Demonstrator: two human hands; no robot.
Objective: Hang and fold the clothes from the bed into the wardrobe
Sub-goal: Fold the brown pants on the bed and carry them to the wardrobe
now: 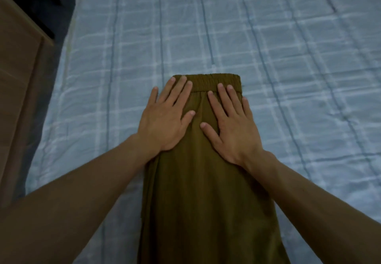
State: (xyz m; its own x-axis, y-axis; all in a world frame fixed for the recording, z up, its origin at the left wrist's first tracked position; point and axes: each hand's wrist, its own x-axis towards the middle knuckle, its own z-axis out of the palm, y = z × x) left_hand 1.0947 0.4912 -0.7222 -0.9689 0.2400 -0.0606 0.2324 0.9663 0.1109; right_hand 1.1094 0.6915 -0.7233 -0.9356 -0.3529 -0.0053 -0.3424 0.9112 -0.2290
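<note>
An olive-brown garment (206,191) with an elastic waistband lies flat on the bed (268,57), folded lengthwise, waistband at the far end. My left hand (167,119) rests flat on its upper left part, fingers straight, with the little finger over the garment's left edge on the sheet. My right hand (231,125) presses flat on the upper right part, just below the waistband. Both hands lie palm down and hold nothing. The garment's lower end runs out of the frame at the bottom.
The bed is covered by a pale blue checked sheet. A brown wooden panel (18,74) stands along the left side of the bed, with a dark gap of floor between them.
</note>
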